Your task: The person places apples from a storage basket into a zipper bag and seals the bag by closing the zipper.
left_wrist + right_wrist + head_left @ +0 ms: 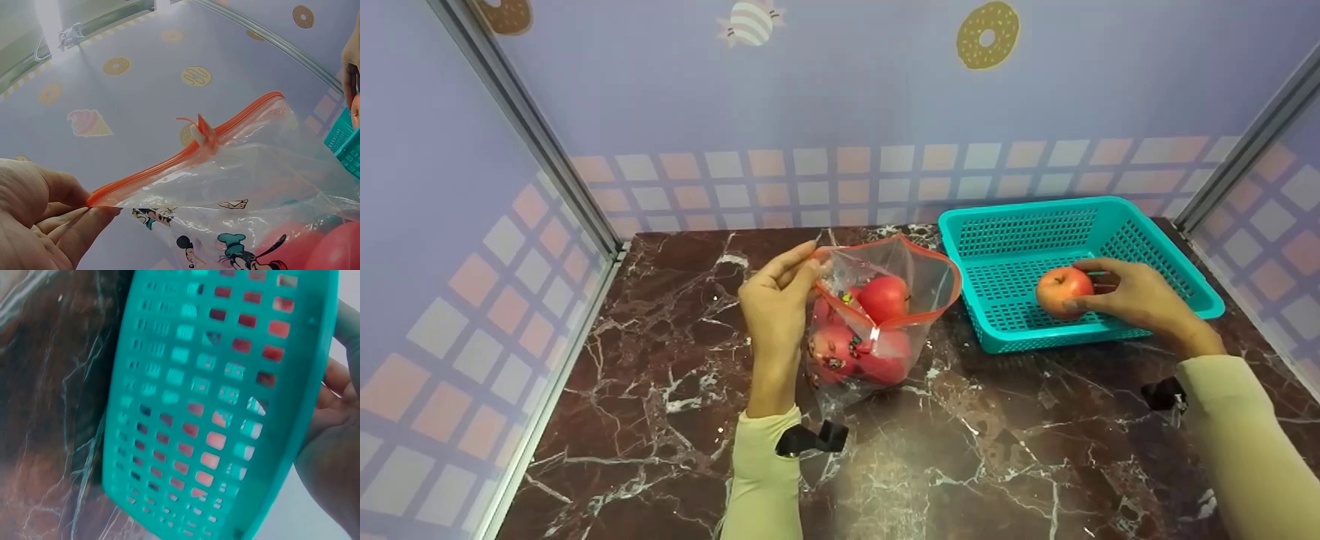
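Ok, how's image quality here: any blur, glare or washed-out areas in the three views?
Head view: sharp and evenly lit, the apple and zip bag clear. Left wrist view: overexposed at the top left, left hand soft. Right wrist view: basket too close, blurred, its lower right washed out.

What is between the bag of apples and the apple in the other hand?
In the head view, only the near left wall of the teal basket stands between the zip bag and the apple that the right hand holds inside the basket.
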A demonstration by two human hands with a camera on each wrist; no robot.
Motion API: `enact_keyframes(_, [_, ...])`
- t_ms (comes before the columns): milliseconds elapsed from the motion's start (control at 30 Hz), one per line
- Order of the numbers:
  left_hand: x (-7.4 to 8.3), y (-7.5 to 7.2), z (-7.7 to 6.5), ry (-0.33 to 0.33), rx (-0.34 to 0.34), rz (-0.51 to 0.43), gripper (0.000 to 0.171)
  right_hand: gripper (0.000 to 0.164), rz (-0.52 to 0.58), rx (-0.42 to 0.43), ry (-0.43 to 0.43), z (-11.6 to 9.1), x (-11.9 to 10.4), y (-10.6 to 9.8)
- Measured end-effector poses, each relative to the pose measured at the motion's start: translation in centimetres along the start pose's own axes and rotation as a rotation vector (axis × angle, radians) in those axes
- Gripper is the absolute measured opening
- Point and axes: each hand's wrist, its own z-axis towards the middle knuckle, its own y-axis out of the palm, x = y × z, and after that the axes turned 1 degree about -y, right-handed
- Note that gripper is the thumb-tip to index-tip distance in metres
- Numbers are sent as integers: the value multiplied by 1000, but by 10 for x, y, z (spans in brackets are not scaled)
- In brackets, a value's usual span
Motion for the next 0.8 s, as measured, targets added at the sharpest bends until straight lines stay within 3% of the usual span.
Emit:
enact_keyframes(400, [1, -1, -1, 2, -3, 56, 20, 72, 91, 130, -64, 1, -36, 10])
enact_keyframes(633, [0, 0, 0, -9, -2, 42, 20, 67, 164, 184, -163, 0, -61, 19])
enact_keyframes(800, [1, 0, -1, -10, -5, 36, 21, 65, 254, 202, -282, -1, -82, 23])
